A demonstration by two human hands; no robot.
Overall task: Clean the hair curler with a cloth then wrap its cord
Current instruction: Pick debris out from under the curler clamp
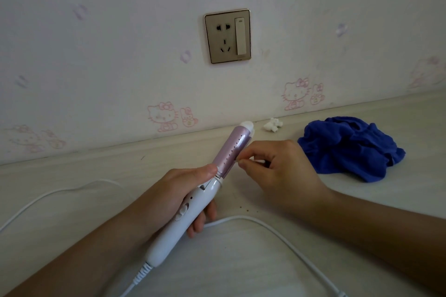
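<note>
Grips hair curler (208, 188) round the white handle with left hand (173, 190): thumb laid along the top as far as the collar, fingers curled underneath, tips showing below. Points the barrel up and away toward the wall (120, 55), leaning right.

With right hand (277, 169), just beside the barrel's right edge near its middle, pinches a thin pale sliver (257, 160) between thumb and forefinger, tips pressed together, other fingers curled loosely behind. Possibly thread or paper; too small to tell.

Handle: smooth glossy white plastic, rounded, with an oval slide switch and a small dark dot above it. Barrel: matte metallic pink, cylindrical, a row of small dark holes down one side, capped by a white domed tip. Ribbed white strain relief at the handle's base. From it, round white cord (277, 231) looping loose over the table (96, 176) in a wide arc under the right forearm, with another run off toward the left edge.

Deep blue cloth (350, 147), soft, crumpled in a heap on the table right of the right hand, apart from it and from the curler. Small crumpled white wad (272, 124) at the foot of the wall, between barrel tip and cloth.

Table: pale wood-grain laminate, a few dark specks below the right hand. On the wall above the barrel tip, brass-coloured socket plate (227, 36) with rocker switch. Wallpaper pale, faint pink cartoon cats.
</note>
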